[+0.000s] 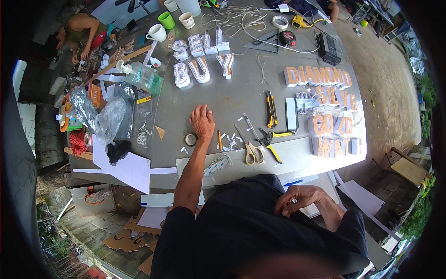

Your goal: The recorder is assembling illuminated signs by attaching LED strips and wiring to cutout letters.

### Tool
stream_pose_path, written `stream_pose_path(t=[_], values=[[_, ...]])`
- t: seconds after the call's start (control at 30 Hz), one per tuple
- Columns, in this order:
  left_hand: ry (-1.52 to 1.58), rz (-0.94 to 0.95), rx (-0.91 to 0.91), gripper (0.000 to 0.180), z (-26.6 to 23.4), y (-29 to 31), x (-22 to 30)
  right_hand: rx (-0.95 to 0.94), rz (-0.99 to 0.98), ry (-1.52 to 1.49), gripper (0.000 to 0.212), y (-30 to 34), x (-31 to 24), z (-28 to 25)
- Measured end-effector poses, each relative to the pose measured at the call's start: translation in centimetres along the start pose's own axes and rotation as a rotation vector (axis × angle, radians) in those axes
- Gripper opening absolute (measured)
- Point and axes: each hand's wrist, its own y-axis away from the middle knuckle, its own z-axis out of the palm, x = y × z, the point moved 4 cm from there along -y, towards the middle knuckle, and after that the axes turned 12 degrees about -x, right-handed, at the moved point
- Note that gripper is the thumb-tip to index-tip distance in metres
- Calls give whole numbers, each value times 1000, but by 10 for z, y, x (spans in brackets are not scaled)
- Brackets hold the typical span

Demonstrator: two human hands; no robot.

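Observation:
My left hand [202, 122] lies flat on the grey metal table with its fingers stretched out, holding nothing. By its wrist is a roll of tape [190, 139]. A pencil [219, 139] and small white scraps [231, 141] lie to its right, then beige-handled scissors [253, 152], yellow-and-black pliers [274, 145] and a yellow-and-black utility knife [271, 109]. Held close to my dark shirt, my right hand [299, 200] is off the table with its fingers curled in. Whatever it may hold is hidden.
White-sided letter blocks [202, 69] stand at the back, with more rows [325, 123] at the right. A pump bottle [144, 78], plastic bags [109, 118] and white sheets [130, 167] crowd the left. Another person [83, 35] works at far left. A tape measure [287, 38] and cables lie far back.

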Motion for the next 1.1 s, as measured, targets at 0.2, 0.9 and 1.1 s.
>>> stream_pose_path(t=[0.2,0.9,1.1], values=[[-23,-49,-43,32,5,-3,6,-250,-96,68,19,4,15,-12],[-138,-265,-192,23,4,-30,9,333,2,179,22,12,-12,-71],[-65,-162,36,28,9,-44,4,753,-110,298,22,25,-62,-157]])
